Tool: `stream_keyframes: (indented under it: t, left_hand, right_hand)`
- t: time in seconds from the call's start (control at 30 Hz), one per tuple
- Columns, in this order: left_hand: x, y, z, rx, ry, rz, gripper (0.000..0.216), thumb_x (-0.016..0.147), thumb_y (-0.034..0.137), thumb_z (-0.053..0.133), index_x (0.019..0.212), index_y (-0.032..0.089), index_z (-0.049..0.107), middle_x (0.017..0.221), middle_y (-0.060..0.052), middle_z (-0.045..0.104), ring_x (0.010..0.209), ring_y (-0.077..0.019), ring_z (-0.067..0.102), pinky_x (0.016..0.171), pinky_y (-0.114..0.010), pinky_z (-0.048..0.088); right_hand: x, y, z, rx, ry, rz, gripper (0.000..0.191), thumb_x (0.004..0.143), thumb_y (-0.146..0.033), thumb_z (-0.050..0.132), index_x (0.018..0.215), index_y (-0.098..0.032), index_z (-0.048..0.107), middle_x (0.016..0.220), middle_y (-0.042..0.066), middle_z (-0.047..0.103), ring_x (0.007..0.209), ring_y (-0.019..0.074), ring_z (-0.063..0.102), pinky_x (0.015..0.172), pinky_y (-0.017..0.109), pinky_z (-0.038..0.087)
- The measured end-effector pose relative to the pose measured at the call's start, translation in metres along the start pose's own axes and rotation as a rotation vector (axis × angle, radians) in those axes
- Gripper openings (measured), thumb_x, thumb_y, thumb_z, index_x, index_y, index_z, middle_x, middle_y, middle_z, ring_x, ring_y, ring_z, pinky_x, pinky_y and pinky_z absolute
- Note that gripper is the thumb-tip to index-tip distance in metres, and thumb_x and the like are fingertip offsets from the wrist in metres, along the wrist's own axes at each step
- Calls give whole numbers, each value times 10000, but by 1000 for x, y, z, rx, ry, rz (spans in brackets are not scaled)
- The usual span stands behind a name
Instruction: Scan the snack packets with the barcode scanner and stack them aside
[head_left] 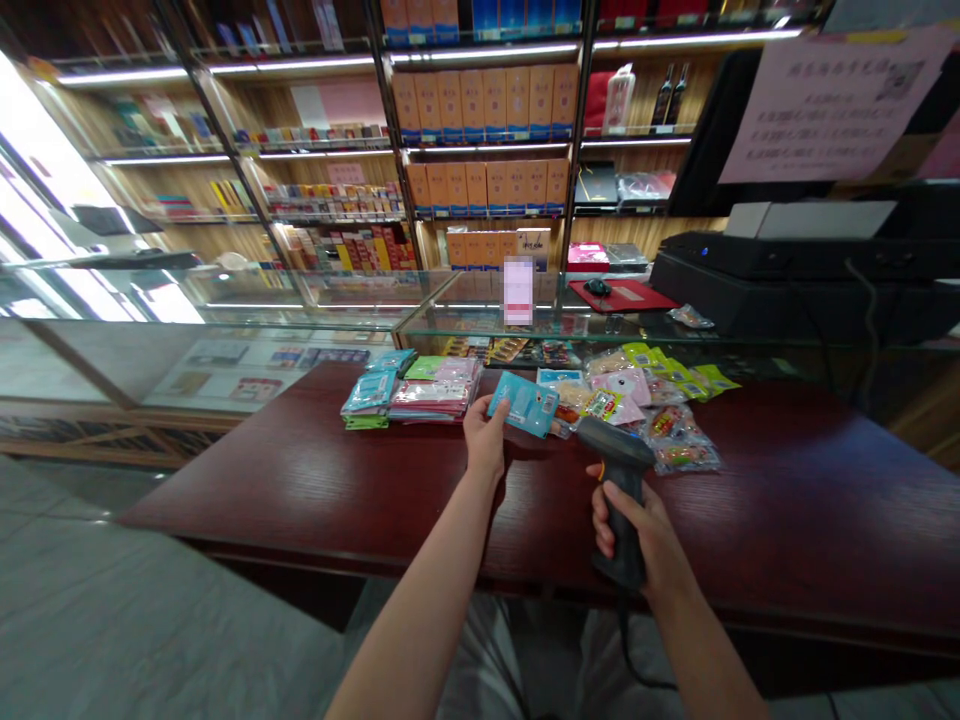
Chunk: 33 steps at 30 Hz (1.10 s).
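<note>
My left hand [487, 430] pinches a blue snack packet [526, 404] by its left end and holds it above the table, its barcode at the right end facing me. In my right hand [634, 520] is a black barcode scanner [619, 445], fingers wrapped round the handle, its head tilted up and left near the packet. Left of the blue packet lie stacked pink and white packets [439, 395] and a pile of blue packets [369, 392]. Behind the scanner spreads a heap of mixed packets [619, 385], with clear-wrapped snacks [679, 440] at its right.
The dark red wooden table [300, 480] meets a glass display counter [480, 325]. A mouse [597, 287] rests on a red mat [626, 296]. At right stand a monitor [705, 130] and a black cash drawer [780, 285]. Shelves with orange boxes [484, 105] line the back. The scanner's cord [626, 640] hangs down.
</note>
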<state>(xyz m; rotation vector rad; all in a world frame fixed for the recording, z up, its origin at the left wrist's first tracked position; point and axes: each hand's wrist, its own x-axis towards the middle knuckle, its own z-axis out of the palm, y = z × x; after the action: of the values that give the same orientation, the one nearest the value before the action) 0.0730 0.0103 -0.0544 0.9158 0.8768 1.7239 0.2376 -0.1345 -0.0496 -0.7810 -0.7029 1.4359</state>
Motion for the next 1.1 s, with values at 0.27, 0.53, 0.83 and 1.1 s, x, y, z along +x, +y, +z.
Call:
stream_keyframes:
  t: [0.27, 0.53, 0.83, 1.1]
  left_hand:
    - [6, -1, -4, 64, 72, 38, 408, 599, 376, 800, 855, 137, 590, 712, -22, 678, 594, -122, 615, 587, -231, 476]
    - [10, -4, -8, 47, 123, 60, 349, 609, 320, 783, 827, 136, 582, 664, -5, 666, 554, -112, 598, 568, -225, 464]
    - [8, -1, -6, 46, 131, 65, 359, 598, 338, 790, 812, 140, 581, 650, -1, 662, 556, -110, 603, 570, -221, 464]
    - [8, -1, -7, 50, 134, 38, 399, 587, 364, 806, 819, 146, 564, 651, -5, 667, 546, -117, 606, 552, -223, 466]
  right_hand:
    - [-7, -10, 7, -342, 44, 81, 535, 675, -449, 793, 1082, -177, 578, 535, -72, 570, 335, 92, 479, 280, 182, 379]
    - [-22, -7, 10, -590, 9, 80, 422, 715, -479, 730, 970, -189, 560, 487, -85, 542, 305, 90, 467, 274, 180, 379]
    - [-23, -10, 12, -575, 44, 60, 404, 702, -481, 739, 925, -202, 550, 470, -90, 539, 296, 94, 465, 264, 179, 377]
    - [-11, -14, 1, -299, 11, 57, 494, 657, -449, 809, 1019, -185, 604, 547, -67, 559, 324, 76, 457, 279, 176, 366]
